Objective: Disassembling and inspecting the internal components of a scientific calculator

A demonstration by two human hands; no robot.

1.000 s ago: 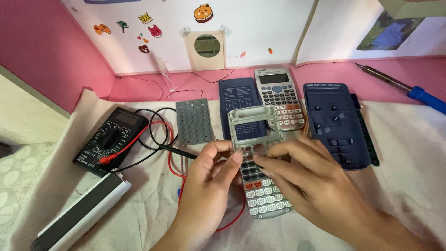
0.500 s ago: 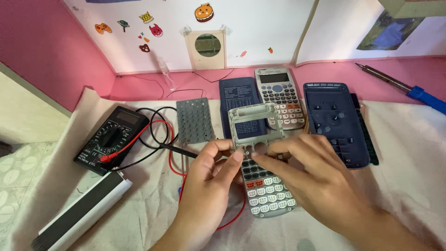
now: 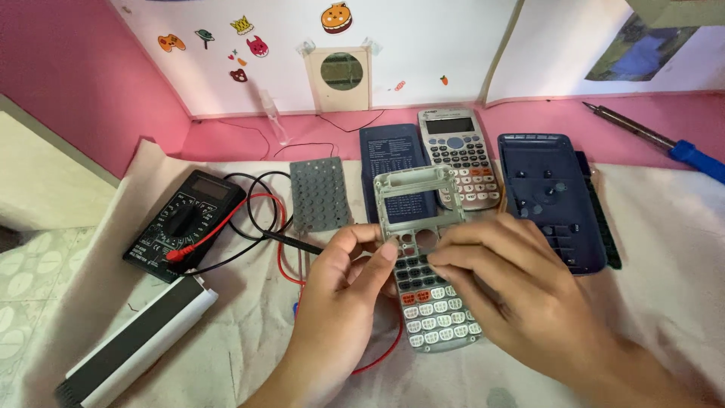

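Both hands' fingers (image 3: 389, 253) pinch the grey calculator front (image 3: 427, 261) between them.

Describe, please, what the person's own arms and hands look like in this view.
Both hands, the left hand and the right hand, are bare: no gloves, rings, watch or bracelets show. The forearms are uncovered to the picture's edge, with no sleeve visible. Fingernails are short and unpainted.

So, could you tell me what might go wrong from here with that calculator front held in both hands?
The calculator front cover is pinched by the left hand and right hand with its keys in place; tilting it might spill keys onto the cloth. The red probe lead runs beneath it and could snag.
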